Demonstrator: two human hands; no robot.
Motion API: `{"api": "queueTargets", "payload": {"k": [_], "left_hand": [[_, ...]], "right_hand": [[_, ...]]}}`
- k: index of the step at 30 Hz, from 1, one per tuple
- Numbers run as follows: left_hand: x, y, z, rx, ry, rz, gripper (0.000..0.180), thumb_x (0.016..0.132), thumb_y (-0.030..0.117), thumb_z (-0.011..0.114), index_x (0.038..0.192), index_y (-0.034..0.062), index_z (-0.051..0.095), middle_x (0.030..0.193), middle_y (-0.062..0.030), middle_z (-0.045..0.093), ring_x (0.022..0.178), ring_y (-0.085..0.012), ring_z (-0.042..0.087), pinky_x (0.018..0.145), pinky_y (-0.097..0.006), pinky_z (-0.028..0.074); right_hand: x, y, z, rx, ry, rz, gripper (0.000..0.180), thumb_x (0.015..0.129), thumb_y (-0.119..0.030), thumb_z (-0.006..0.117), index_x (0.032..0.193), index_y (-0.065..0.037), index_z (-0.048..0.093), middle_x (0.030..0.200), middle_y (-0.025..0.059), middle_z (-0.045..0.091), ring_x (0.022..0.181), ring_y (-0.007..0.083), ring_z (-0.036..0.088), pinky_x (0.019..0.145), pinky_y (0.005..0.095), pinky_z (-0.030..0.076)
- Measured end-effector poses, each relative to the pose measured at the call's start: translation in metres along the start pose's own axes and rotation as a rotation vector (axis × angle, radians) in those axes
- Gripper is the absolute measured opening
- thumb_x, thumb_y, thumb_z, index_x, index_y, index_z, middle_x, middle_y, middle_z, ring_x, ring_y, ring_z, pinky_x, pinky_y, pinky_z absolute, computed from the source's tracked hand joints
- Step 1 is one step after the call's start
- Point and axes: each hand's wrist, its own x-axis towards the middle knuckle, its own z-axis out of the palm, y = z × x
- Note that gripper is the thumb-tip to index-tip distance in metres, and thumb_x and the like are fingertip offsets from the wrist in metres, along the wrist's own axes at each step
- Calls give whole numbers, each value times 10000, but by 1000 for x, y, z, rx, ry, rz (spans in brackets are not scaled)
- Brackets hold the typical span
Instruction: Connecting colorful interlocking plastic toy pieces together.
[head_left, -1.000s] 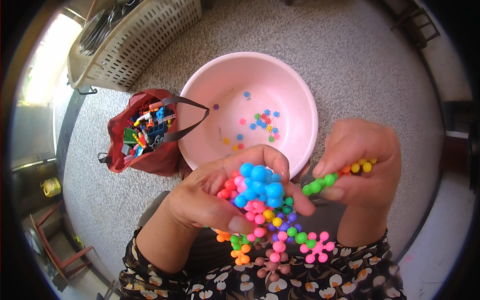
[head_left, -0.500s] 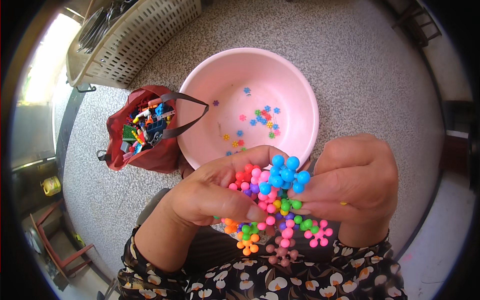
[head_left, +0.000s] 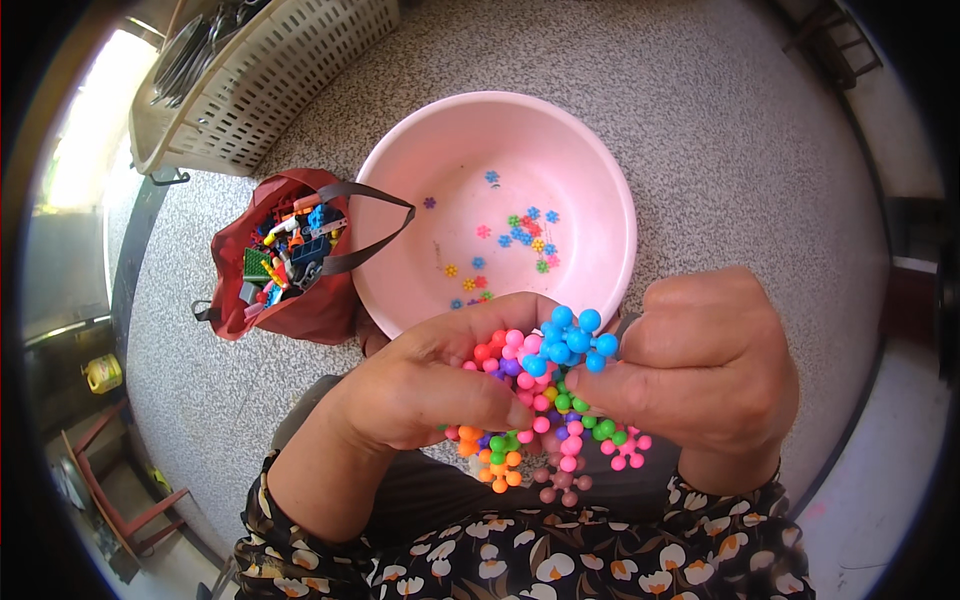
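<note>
Floor (head_left: 740, 190), speckled grey, spreads wide beyond the far and right edges of the tub; white slotted basket (head_left: 275, 95) stands at the upper left, its lower edge well apart from the tub, leaving a strip of floor between; round pink tub (head_left: 505, 135) sits ahead of the knees, its near rim partly hidden behind the hands; red bag (head_left: 315, 315), open and filled with mixed toy parts, stands just beside the tub's left edge, one dark handle (head_left: 390, 237) reaching across that rim.

Right hand (head_left: 710, 365) has its fingers curled, thumb tip pressed to the cluster's right side below the blue part; the exact grip behind is hidden; left hand (head_left: 420, 390) clasps the cluster's left side, thumb in front; bead cluster (head_left: 541, 402), many-coloured, is held between both hands above the lap, near the tub's near rim; blue piece (head_left: 578, 340) tops it; green piece (head_left: 563, 402) shows under the right thumb; small flower-shaped pieces (head_left: 517, 235) lie scattered on the tub's bottom, mostly inward of its wall.
</note>
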Motion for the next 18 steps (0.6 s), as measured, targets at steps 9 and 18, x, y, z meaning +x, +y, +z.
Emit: {"api": "queueTargets", "payload": {"k": [9,18], "left_hand": [[2,-8,-11,-25,-91,2,459,680,-42,577,1129,-33,483,904,-58,592,811,-117,589,722,-224,470],[6,-13,-16,-65,-117,-11,472,670,-47,571,1134,-35,486,940,-74,600,844,-144,600,745,-251,488]], "right_hand": [[-2,2,6,17,-22,-41,210,527,-138,614,706,-30,637,499,-17,420,412,109,445,340,248,292],[-3,8,5,40,-86,-58,161,553,-86,647,701,-26,635,510,-14,450,414,108,470,328,245,322]]}}
